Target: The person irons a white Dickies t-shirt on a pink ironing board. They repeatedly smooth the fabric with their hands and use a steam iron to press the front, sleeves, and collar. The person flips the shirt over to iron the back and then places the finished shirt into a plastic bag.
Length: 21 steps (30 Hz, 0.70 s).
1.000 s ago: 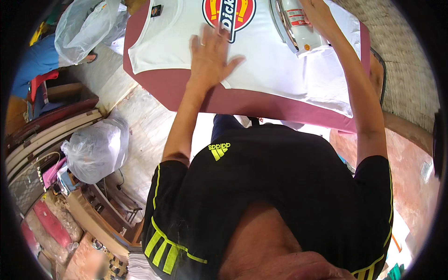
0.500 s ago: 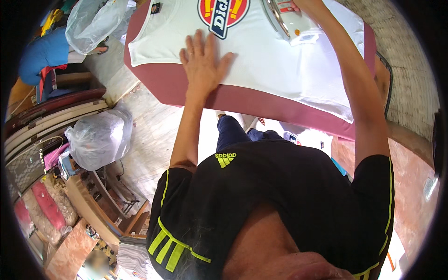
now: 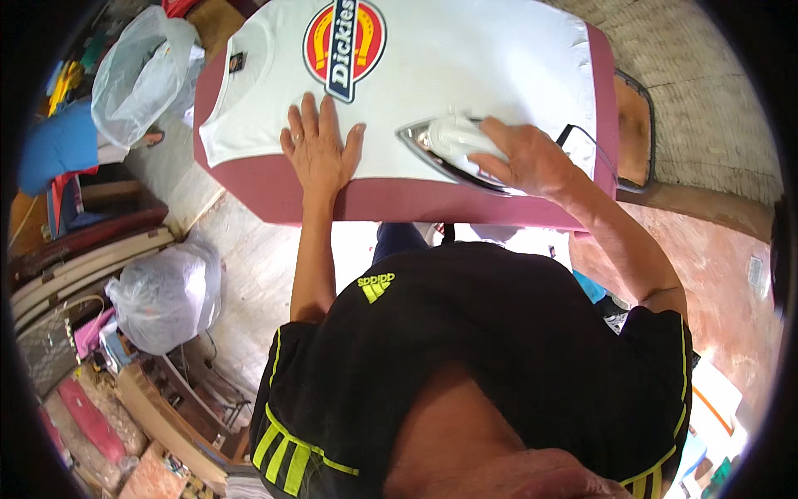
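Observation:
A white shirt with a round red and yellow printed emblem lies spread over a dark pink padded ironing board. My right hand is wrapped round the handle of a white clothes iron, whose pointed metal tip faces left along the near part of the shirt. My left hand rests flat on the shirt just below the emblem, fingers spread. A dark cord loop shows beside my right wrist.
Left of the board stand an open clear plastic bag and a full, closed plastic bag. A person in blue is bent over at the far left. A brown framed rest juts from the board's right end.
My right hand has brought the iron from the far side of the shirt toward me and to the left. My left hand stays flat on the cloth. The view has shifted somewhat.

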### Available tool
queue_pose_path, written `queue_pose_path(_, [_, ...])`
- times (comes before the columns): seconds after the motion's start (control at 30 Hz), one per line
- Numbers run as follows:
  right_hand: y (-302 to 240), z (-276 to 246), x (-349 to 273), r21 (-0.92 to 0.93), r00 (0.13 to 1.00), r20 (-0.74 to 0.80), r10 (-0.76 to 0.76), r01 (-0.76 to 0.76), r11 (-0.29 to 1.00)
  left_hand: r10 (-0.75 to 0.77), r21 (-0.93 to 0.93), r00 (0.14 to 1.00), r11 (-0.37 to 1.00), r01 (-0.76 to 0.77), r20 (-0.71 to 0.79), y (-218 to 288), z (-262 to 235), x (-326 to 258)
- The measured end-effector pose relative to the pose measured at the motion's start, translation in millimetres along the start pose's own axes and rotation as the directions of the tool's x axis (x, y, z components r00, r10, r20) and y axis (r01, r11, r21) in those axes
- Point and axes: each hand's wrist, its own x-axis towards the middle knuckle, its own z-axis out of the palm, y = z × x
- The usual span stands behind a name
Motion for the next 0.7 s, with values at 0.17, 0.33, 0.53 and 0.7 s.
queue_pose_path(0.17, [65, -18, 19, -0.084, 0.978, -0.189, -0.088, 0.073, 0.994, 0.011, 0.007, 0.999, 1.000, -0.011, 0.038, -2, -5, 0])
queue_pose_path(0.33, [177, -65, 82, -0.419, 0.879, -0.475, -0.048, -0.178, 0.890, 0.026, 0.024, 0.995, 0.999, -0.029, 0.100, 4, -10, 4])
queue_pose_path(0.53, [148, -114, 110, -0.004, 0.846, -0.388, 0.365, -0.398, 0.917, 0.103, -0.020, 0.989, 0.995, -0.101, 0.105, 18, -10, 7])
queue_pose_path(0.7, [140, -74, 82, -0.089, 0.907, -0.311, 0.285, -0.326, 0.941, 0.230, -0.139, 0.972, 0.965, -0.222, 0.044, 61, 6, 13])
